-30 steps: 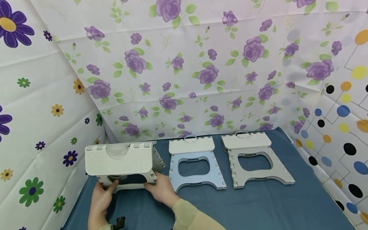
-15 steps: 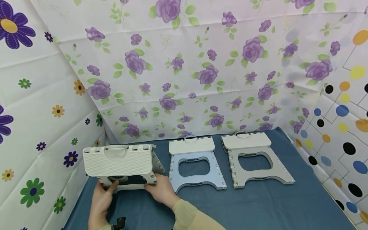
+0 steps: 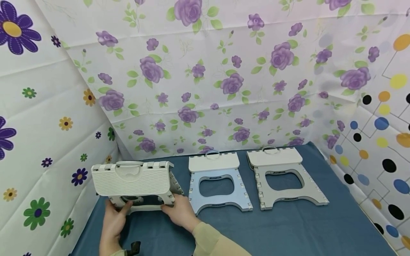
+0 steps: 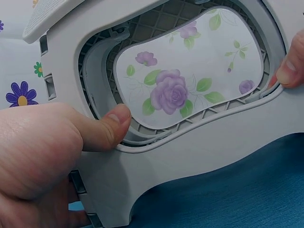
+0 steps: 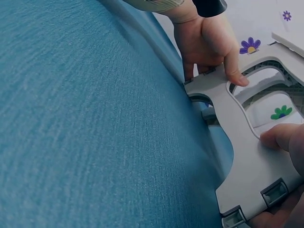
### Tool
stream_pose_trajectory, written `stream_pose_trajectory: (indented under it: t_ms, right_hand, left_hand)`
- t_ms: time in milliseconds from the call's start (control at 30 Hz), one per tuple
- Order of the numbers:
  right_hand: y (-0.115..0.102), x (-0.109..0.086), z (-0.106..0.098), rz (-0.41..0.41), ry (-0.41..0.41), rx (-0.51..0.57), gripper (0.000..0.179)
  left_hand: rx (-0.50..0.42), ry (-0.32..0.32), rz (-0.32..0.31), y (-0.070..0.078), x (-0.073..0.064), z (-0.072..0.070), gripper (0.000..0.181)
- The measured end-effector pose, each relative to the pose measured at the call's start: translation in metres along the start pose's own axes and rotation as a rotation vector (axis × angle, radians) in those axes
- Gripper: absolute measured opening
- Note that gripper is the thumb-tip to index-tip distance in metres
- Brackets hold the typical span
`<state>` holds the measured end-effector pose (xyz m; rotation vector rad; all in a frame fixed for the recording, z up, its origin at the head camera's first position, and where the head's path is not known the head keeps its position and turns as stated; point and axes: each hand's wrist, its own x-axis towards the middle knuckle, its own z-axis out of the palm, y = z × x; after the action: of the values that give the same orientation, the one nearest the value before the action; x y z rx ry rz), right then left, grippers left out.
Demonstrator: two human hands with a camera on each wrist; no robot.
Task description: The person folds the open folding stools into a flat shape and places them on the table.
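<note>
In the head view a white folding step stool (image 3: 131,181) stands partly unfolded at the left of the blue cloth. Its textured top hangs down at a slant on the near side, and a second leg panel (image 3: 175,185) shows behind at the right. My left hand (image 3: 113,222) grips the left side of the near leg panel, thumb on the rim of its opening, as the left wrist view also shows. My right hand (image 3: 182,211) holds the right side likewise, its thumb (image 5: 275,137) pressing the opening's lower rim. The fingers behind the panel are mostly hidden.
Right of the held stool lies a light blue folding stool (image 3: 220,206) with a white top, folded flat. Beyond it is a grey one (image 3: 288,195), also folded. Flowered sheets (image 3: 205,89) hang behind and at the left, a dotted sheet (image 3: 384,156) at the right.
The white stool's upper part has tipped slightly left and down, and its carry handle at the top shows more. Both hands keep nearly the same place and grip. The other stools stay put.
</note>
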<state>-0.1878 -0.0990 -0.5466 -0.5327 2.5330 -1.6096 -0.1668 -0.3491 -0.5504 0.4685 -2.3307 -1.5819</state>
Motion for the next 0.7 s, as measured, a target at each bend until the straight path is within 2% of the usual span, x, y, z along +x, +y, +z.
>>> stream_pose_trajectory:
  t_ms: [100,233,700]
  right_hand:
    - [0.0003,0.0009,0.0003,-0.006,-0.004,0.001,0.031]
    - [0.0008,0.0009,0.0009,0.002,-0.01,-0.01,0.03]
    - [0.0001,-0.0007,-0.0004,-0.004,-0.001,0.003,0.033]
  left_hand:
    - [-0.02,0.019,0.002,0.0,-0.0004,0.0004,0.082]
    - [-0.035,0.027,-0.007,-0.0001,-0.0022,0.0013,0.079]
    - [-0.034,-0.015,0.01,0.0015,-0.0003,-0.002,0.078]
